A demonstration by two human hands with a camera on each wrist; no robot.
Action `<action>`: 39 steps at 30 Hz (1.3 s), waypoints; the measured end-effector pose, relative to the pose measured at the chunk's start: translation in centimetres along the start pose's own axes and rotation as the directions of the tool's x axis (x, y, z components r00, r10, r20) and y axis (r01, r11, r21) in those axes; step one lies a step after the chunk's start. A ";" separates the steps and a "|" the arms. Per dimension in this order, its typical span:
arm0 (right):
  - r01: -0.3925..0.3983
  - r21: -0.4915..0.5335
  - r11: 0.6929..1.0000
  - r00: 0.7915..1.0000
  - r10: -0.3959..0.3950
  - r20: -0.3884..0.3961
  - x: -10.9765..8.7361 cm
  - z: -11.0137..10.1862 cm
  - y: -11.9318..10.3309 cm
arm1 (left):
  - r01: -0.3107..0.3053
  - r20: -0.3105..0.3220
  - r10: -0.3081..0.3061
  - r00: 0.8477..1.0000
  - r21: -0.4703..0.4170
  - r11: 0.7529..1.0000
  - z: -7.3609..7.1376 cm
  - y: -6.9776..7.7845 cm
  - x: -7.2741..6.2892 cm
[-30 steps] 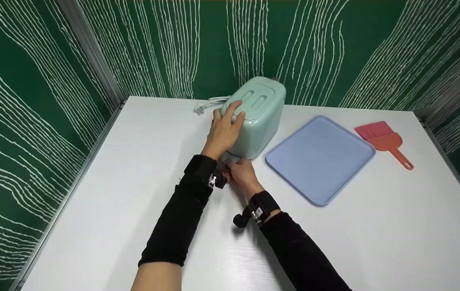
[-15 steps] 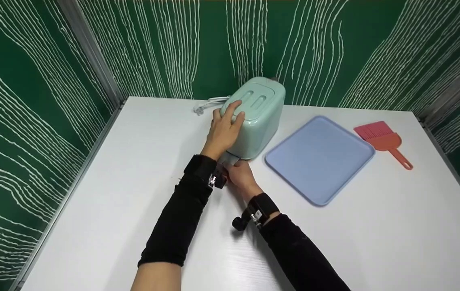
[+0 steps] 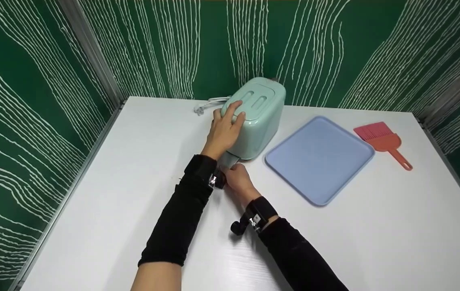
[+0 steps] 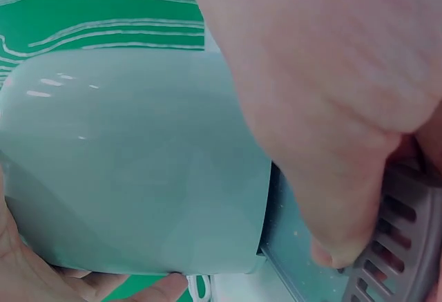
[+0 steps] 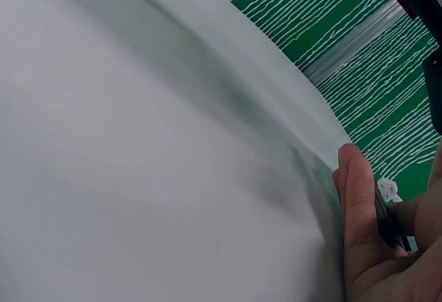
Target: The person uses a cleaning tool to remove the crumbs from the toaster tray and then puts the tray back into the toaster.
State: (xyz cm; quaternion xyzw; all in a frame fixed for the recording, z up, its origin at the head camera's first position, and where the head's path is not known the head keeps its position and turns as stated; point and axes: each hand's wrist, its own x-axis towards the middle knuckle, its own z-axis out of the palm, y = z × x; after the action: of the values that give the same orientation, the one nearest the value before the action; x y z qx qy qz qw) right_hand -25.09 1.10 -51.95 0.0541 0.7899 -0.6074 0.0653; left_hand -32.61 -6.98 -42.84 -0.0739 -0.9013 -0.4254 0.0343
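A mint-green toaster stands upright near the back of the white table. My left hand holds its near left end, fingers spread over the top edge and down the side. From the toaster's base a thin crumb tray sticks partly out. My right hand pinches the tray's outer end. In the left wrist view the tray's grey slotted handle shows under the right thumb, with light specks on the tray's surface. The right wrist view shows the right hand's fingers around a dark edge; the rest is hidden.
A blue rectangular tray lies right of the toaster. Beyond it are an orange dustpan and a pink brush. The toaster's white cord and plug lie at the back left. Green walls enclose the table.
My right hand has drawn back slightly toward me, and more of the crumb tray shows outside the toaster. The left hand and toaster have stayed in place.
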 end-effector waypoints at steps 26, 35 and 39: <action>-0.023 -0.009 1.000 0.999 0.023 0.031 -1.8 0.6 0.1 | 0.009 0.012 -0.009 1.000 0.010 1.000 0.0 0.2 0.0; 0.013 0.039 0.999 0.999 -0.014 0.034 -2.4 1.0 0.2 | 0.016 0.019 -0.016 1.000 0.006 1.000 -0.1 0.2 -0.1; 0.010 0.042 0.999 0.999 -0.012 0.038 -2.5 1.1 0.3 | 0.017 0.024 -0.017 1.000 0.008 1.000 -0.2 0.2 0.0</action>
State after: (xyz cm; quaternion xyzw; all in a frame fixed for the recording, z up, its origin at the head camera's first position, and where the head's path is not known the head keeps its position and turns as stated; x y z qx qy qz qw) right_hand -22.54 0.09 -52.12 0.0394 0.7759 -0.6251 0.0758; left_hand -32.58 -7.03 -42.59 -0.0711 -0.9039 -0.4213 0.0200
